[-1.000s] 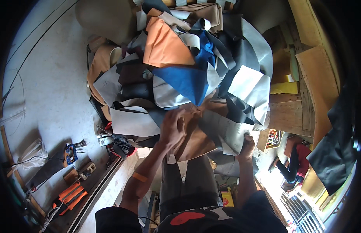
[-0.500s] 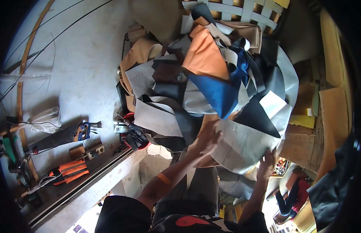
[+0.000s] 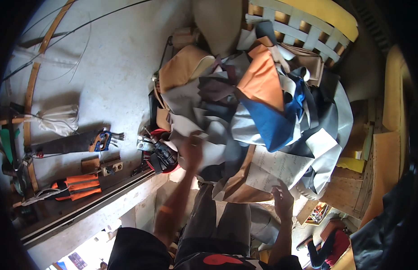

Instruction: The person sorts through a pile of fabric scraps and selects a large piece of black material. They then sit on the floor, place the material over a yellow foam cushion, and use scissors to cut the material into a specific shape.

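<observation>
A large heap of leather-like scraps fills the middle, with an orange piece point(image 3: 260, 74), a blue piece point(image 3: 269, 126) and many grey, black and tan ones. My left hand point(image 3: 192, 151) is on the light grey pieces point(image 3: 211, 155) at the heap's lower left; its fingers are blurred, so I cannot make out their grip. My right hand point(image 3: 282, 198) has its fingers loosely apart at the lower edge of a pale sheet with handwriting-like marks point(image 3: 274, 168), which lies over a brown piece point(image 3: 229, 186).
At left, a saw point(image 3: 69, 141), an orange pouch point(image 3: 83, 186) and a socket point(image 3: 110, 167) lie along a dark ledge. A red bin of tools point(image 3: 157, 153) sits beside the heap. Wooden boards point(image 3: 384, 171) stand at right; beyond them a person point(image 3: 328, 247) in red sits low.
My left hand has moved off the middle pieces to the left. My right hand has loosened from the pale sheet's edge, which now lies lower. The view has shifted, the heap appearing further right.
</observation>
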A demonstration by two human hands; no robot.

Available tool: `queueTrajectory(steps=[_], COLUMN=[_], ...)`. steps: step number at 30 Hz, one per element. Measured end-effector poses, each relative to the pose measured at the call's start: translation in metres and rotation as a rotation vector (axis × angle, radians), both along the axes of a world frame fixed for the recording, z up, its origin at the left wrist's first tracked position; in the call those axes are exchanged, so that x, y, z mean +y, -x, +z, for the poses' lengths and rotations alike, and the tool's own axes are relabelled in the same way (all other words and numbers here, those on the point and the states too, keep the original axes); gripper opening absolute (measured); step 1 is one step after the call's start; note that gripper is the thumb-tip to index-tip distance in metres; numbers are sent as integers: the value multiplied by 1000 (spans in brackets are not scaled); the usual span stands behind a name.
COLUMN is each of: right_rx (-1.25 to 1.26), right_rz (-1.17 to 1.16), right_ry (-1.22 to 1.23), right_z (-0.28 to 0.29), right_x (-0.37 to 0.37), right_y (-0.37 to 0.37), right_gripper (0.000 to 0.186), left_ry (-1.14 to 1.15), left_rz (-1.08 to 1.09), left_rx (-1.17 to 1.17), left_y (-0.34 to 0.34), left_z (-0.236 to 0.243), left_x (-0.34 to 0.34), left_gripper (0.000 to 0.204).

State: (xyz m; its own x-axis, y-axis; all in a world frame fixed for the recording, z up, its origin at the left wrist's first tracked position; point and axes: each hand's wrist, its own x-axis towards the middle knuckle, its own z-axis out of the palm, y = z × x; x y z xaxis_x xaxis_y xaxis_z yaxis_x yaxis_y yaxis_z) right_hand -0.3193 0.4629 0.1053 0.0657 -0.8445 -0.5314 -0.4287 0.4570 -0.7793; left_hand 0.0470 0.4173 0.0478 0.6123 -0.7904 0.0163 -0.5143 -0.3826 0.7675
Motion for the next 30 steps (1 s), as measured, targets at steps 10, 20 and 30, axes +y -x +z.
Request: queueTrajectory(steps=[10, 20, 30], right_rx=[-53, 145, 592], right_rz=[-62, -1010, -222], right_ry=[244, 198, 337], right_z=[-38, -36, -35], right_x=[-2, -66, -16], right_y=[26, 192, 50], right_gripper=[39, 61, 60], left_ry=[199, -90, -143], left_rz=[-807, 42, 110], left_rx=[670, 321, 193], left_y=[161, -74, -115], left_z=[97, -23, -87], left_x=[30, 18, -155], left_gripper=[42, 28, 41])
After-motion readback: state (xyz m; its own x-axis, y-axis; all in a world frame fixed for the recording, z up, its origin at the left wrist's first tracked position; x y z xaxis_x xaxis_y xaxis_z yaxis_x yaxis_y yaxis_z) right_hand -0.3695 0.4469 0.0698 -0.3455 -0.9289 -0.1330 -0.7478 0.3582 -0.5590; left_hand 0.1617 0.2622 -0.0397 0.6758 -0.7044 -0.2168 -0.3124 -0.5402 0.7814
